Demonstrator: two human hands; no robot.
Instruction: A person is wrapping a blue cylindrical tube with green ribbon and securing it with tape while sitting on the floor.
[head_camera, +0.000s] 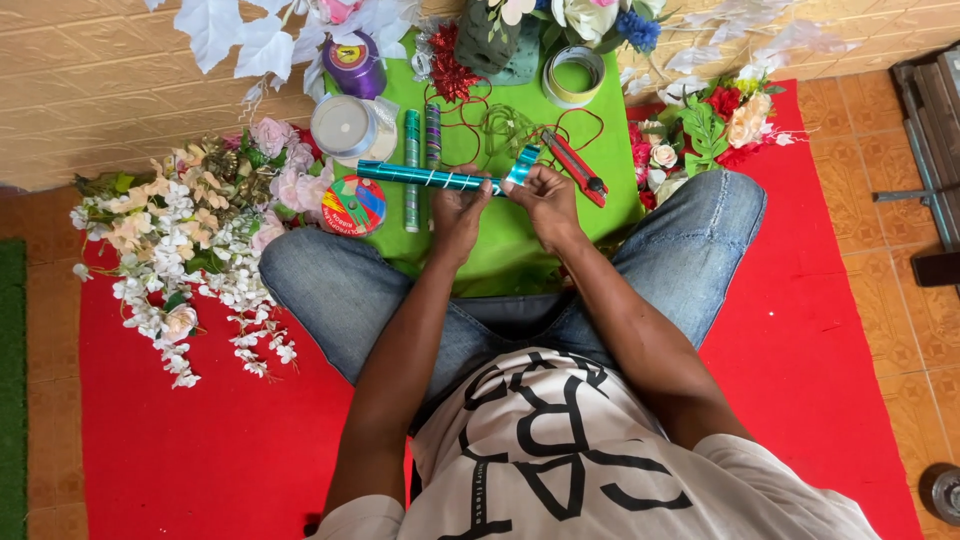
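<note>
- Left hand: fingers wrapped around the middle of a slim, glossy teal foil roll, which lies level above the green cloth in front of the person's knees.
- Right hand: fingertips pinched on the roll's right end, where a shiny teal strip curls upward.
- Red-handled cutter: long and narrow, lying on the cloth just beside the right hand.
- Two further foil rolls, green and purple, cylindrical, lying side by side behind the held roll.
- Thin red cord: looped loosely over the cloth.
- Tape ring: flat, yellowish, at the cloth's far edge.
- Artificial flowers: white and pale pink fabric sprays heaped on the red mat, left of the knee; red and peach blooms to the right.
</note>
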